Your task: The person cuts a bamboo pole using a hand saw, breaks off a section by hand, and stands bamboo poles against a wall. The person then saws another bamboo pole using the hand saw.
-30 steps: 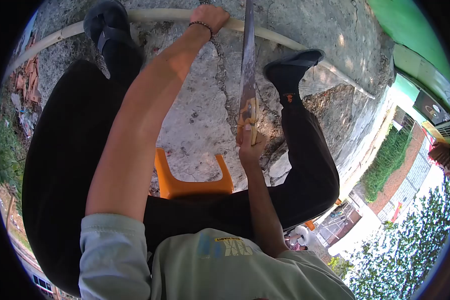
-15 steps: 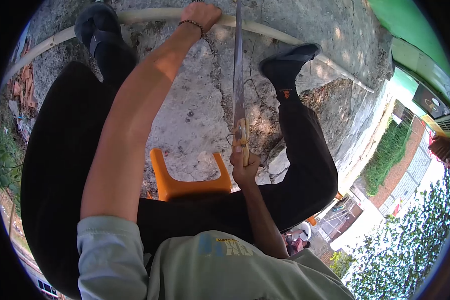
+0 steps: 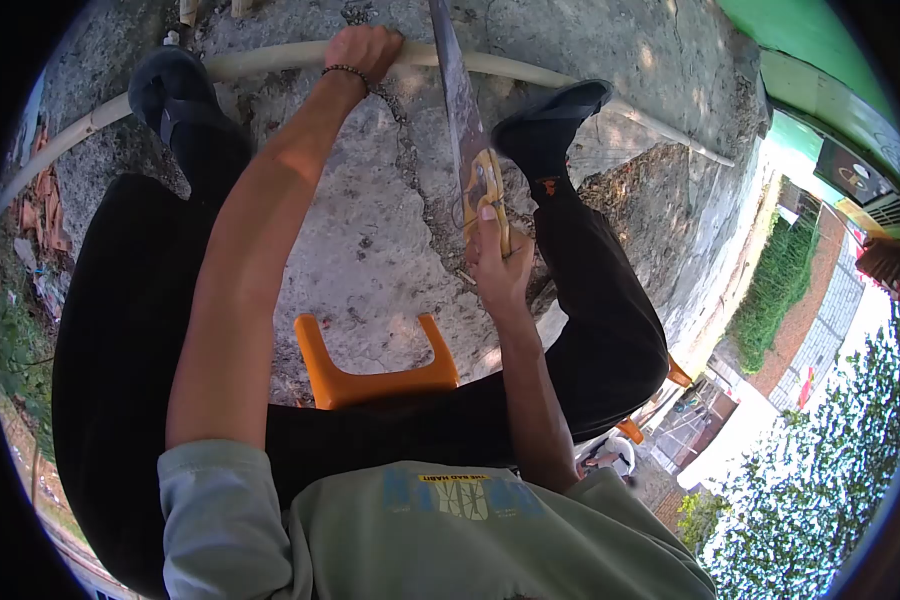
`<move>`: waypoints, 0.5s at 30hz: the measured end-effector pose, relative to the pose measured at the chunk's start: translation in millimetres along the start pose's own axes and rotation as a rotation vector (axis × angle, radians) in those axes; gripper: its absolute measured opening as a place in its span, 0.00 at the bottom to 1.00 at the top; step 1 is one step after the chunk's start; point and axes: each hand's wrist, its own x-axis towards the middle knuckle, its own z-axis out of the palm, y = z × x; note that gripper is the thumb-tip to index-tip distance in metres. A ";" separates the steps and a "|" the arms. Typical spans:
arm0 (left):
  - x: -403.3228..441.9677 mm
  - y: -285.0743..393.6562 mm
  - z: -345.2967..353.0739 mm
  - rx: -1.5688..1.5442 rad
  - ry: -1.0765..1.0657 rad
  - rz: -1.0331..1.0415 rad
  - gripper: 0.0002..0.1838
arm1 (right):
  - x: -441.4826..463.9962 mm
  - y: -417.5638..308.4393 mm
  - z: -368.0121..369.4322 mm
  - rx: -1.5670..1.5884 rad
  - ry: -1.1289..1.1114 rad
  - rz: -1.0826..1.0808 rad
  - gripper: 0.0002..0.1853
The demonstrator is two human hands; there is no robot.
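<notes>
My left hand (image 3: 363, 55), with a beaded bracelet at the wrist, is closed over a long pale pole (image 3: 260, 62) that crosses the far part of the ground. Lower down, my right hand (image 3: 500, 262) wraps around the worn yellow handle of a handsaw (image 3: 484, 190), thumb along its top. The long grey saw blade (image 3: 458, 95) reaches up across the pole, just right of my left hand. Whether its teeth are in a cut I cannot tell. My dark shoes (image 3: 175, 90) are by the pole on both sides of my hands.
An orange plastic stool (image 3: 375, 385) shows beneath my legs. The ground is cracked concrete (image 3: 360, 240) with leaf litter at the right. Cut pole ends (image 3: 240, 8) lie at the top edge. A green wall (image 3: 820, 50) stands to the right; a person is partly visible far behind.
My right hand has pushed the saw forward, away from my body, and the blade leans more to the left. My left hand stays on the pole while the whole view shifts slightly.
</notes>
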 end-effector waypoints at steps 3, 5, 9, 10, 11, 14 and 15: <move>11.0 -8.3 -4.2 0.044 0.025 -0.002 0.05 | -53.0 21.3 -2.4 -0.020 0.000 -0.061 0.22; 2.0 -4.2 -0.5 0.071 -0.001 0.000 0.05 | -75.1 25.8 -6.7 -0.006 0.018 -0.027 0.21; -0.6 -0.5 -3.8 0.045 -0.012 0.004 0.06 | -8.3 -10.3 7.3 0.001 -0.004 -0.018 0.24; -2.4 0.8 -4.8 0.045 -0.001 -0.022 0.06 | 17.4 -16.7 12.8 0.000 -0.027 -0.034 0.24; -5.9 4.2 -5.7 0.044 -0.007 -0.019 0.06 | 13.8 -15.6 11.2 0.003 -0.025 -0.027 0.24; 1.3 -0.3 -9.9 0.069 -0.014 -0.021 0.06 | -3.3 -10.9 0.9 -0.006 -0.015 0.023 0.23; 3.4 -3.0 -9.1 0.064 -0.019 -0.020 0.06 | -32.4 -4.4 -10.6 -0.007 -0.010 0.006 0.23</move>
